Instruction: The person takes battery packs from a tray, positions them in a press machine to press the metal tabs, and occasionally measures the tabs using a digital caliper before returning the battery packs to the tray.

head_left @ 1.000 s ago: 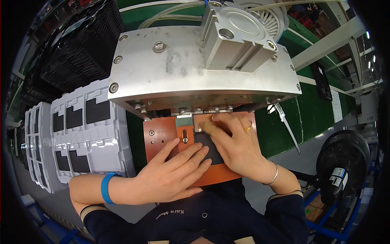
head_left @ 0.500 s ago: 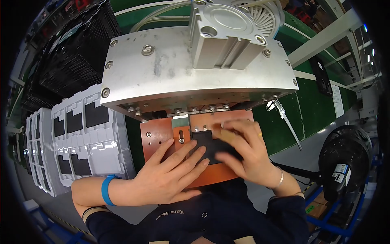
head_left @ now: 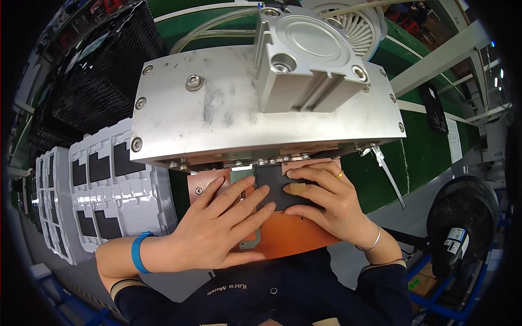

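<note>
A dark flat piece [head_left: 270,187] lies on the orange-brown plate [head_left: 293,239] beneath the front edge of the metal press [head_left: 234,117]. My left hand [head_left: 217,225] is spread over the plate's left part, its fingertips at the piece's left edge. On the right, my right hand [head_left: 331,204] rests with parted fingers on the piece, a bandage round one finger and a ring on another. Neither hand grips anything. The piece's right part is hidden under my right hand.
White trays [head_left: 117,185] with dark pieces in their pockets stand at the left, black stacked trays [head_left: 103,65] behind them. A caliper [head_left: 385,173] lies on the green bench at the right. A black fan [head_left: 457,217] stands beyond it.
The dark piece has moved forward, its far edge now near the press. My right hand has come down onto it from a blurred motion. The view has shifted slightly.
</note>
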